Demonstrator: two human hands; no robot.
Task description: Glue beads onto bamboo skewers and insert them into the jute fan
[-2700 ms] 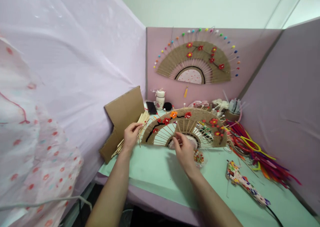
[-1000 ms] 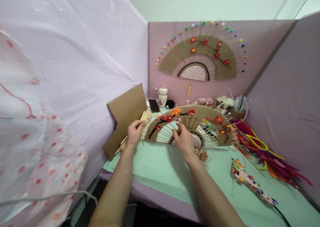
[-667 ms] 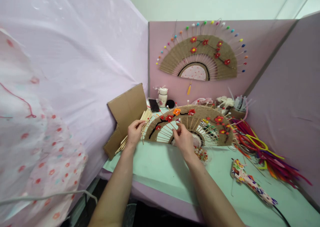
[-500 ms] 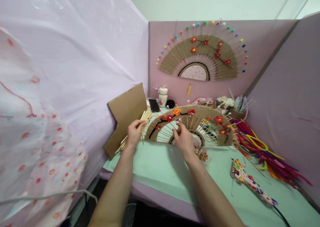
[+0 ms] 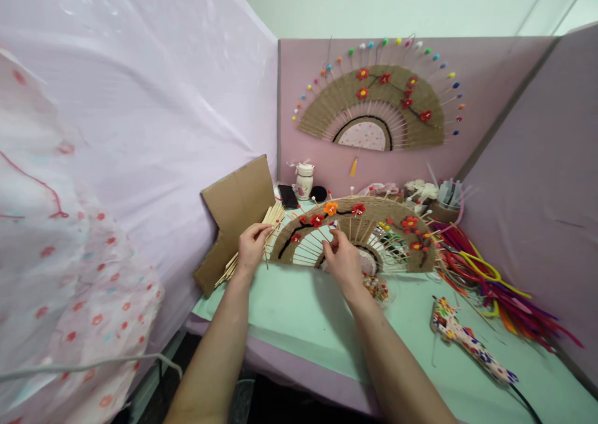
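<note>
A decorative fan [image 5: 374, 209] of brown twine woven over thin wooden sticks stands on the table, carrying red and orange flowers, dark branches and bead-tipped sticks. At its left end, my left hand [image 5: 252, 246] is closed, thumb and forefinger pinching the fan's edge by a red bead tip. My right hand [image 5: 343, 259] is closed in front of the fan's middle, its fingertips pinched at one of the bare sticks. Its palm covers part of the half-round base. A clear bag of small beads [image 5: 375, 289] lies just beside my right wrist.
Bundled wooden sticks [image 5: 228, 271] rest against folded cardboard [image 5: 243, 200] on the left. A white jar [image 5: 304, 181] and a phone [image 5: 288, 196] stand behind. To the right are pipe cleaners [image 5: 495, 281] and a patterned glue gun [image 5: 469, 343] with a cord. A finished fan [image 5: 397, 88] hangs behind.
</note>
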